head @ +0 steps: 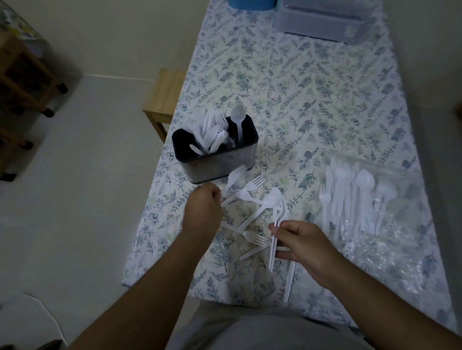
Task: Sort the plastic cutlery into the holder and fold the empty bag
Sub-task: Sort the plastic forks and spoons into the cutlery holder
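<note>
Forks, white plastic (244,188), are pinched by the left hand (203,208); right hand (300,241) fingers curl round white handles (275,238). Each kind should probably go, handles down, into its own compartment of the black holder (216,159).

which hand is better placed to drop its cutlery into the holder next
Left, probably. The left hand grips forks right beside the holder; the right hand holds its bundle nearer the bag.
</note>
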Demonstrator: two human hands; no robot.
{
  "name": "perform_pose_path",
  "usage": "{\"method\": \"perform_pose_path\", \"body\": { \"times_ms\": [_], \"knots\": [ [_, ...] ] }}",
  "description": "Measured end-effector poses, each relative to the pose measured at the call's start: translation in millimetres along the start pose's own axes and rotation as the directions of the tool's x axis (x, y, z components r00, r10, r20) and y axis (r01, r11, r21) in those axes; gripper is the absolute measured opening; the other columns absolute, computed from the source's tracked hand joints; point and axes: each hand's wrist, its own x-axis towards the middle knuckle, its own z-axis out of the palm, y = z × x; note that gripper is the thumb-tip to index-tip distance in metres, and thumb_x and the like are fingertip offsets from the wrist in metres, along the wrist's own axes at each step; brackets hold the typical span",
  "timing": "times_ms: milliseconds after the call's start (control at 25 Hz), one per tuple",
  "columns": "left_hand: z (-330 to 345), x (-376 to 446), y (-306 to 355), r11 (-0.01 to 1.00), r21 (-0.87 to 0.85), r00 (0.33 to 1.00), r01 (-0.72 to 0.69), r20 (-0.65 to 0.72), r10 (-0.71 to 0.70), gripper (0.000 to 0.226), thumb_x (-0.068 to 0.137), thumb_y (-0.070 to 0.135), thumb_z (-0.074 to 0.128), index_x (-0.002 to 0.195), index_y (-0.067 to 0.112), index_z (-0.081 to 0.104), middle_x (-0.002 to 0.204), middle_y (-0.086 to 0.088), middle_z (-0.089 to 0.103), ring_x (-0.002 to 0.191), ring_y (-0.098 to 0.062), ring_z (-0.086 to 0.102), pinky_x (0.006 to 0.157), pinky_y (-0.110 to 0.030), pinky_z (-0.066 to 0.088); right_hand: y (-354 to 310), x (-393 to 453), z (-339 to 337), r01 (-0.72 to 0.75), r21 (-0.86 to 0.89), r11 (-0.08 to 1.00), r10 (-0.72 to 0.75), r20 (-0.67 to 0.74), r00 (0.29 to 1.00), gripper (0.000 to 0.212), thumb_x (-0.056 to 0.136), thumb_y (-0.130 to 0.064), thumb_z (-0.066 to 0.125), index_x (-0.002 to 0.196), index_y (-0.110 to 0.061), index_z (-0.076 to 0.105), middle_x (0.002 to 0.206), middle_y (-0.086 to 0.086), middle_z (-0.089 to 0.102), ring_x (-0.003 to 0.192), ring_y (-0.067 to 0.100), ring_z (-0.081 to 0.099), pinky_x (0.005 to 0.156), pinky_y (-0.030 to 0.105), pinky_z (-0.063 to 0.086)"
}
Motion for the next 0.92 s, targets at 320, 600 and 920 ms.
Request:
{"method": "perform_pose_path", "body": {
  "times_ms": [320, 600, 920],
  "knots": [
    [6.3, -82.6, 43.7, 0.649, -0.670, 0.897, 0.361, 0.440, -0.044, 0.016, 0.098, 0.011, 0.062, 0.100, 0.015, 0.077, 0.094, -0.001, 0.079, 0.084, -0.013, 0.074, 0.072, -0.023, 0.057, -11.8, -3.6, 11.3, 0.136, 0.098, 0.986, -0.141, 0.038, 0.989, 0.018, 0.101, -0.008, 0.058, 0.103, 0.003, 0.072, 0.102, 0.018, 0.078, 0.095, 0.030, 0.077, 0.084, 0.042, 0.063],
    [20.7, -87.3, 40.5, 0.859, -0.507, 0.959, 0.070, 0.271, 0.082, 0.016, 0.096, 0.017, 0.063, 0.096, 0.022, 0.078, 0.084, 0.007, 0.076, 0.077, -0.007, 0.070, 0.073, -0.024, 0.058, 1.0, -5.4, 3.2, 0.159, 0.087, 0.983, -0.160, 0.010, 0.987, 0.015, 0.097, -0.012, 0.065, 0.093, 0.000, 0.073, 0.100, 0.018, 0.077, 0.099, 0.030, 0.075, 0.086, 0.046, 0.062],
    [9.3, -3.9, 2.5, 0.998, 0.062, 0.995, -0.017, 0.099, 0.011, 0.022, 0.090, 0.021, 0.070, 0.110, 0.012, 0.067, 0.106, -0.007, 0.062, 0.093, -0.020, 0.062, 0.079, -0.031, 0.056, 12.3, -7.6, -1.6, 0.056, 0.046, 0.997, -0.053, -0.069, 0.996, 0.016, 0.093, -0.017, 0.073, 0.085, -0.003, 0.077, 0.084, 0.006, 0.074, 0.083, 0.018, 0.073, 0.071, 0.033, 0.063]
  ]
}}
